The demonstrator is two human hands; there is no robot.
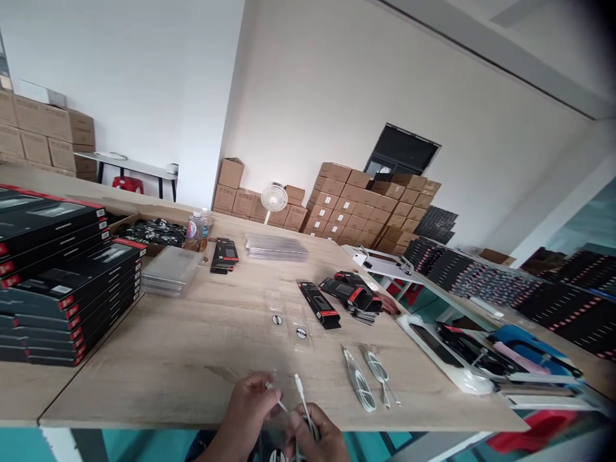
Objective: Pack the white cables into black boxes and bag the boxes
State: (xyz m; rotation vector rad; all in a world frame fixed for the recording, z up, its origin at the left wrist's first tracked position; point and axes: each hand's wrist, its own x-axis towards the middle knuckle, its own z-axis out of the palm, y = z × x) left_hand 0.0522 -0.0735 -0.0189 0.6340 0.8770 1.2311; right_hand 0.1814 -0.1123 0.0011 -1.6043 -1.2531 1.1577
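Observation:
At the near edge of the wooden table [192, 359], my left hand [250, 401] and my right hand [317, 436] both pinch a thin white cable [302, 398]. One plug end sticks up between the hands. My left hand also seems to hold a clear plastic sleeve, hard to make out. Two coiled white cables [368, 378] lie on the table just to the right. A slim black-and-red box [319, 305] and a pile of opened ones [353, 294] lie farther back, with small clear bags [289, 324] in front of them.
Stacks of black-and-red boxes [58, 276] fill the left side. Clear tray stacks [171, 269] [275, 247], a bottle [195, 231] and a carton of dark parts [154, 231] sit farther back. A white fan [273, 199] and cardboard cartons [366, 205] line the wall. A cluttered bench [481, 359] stands to the right.

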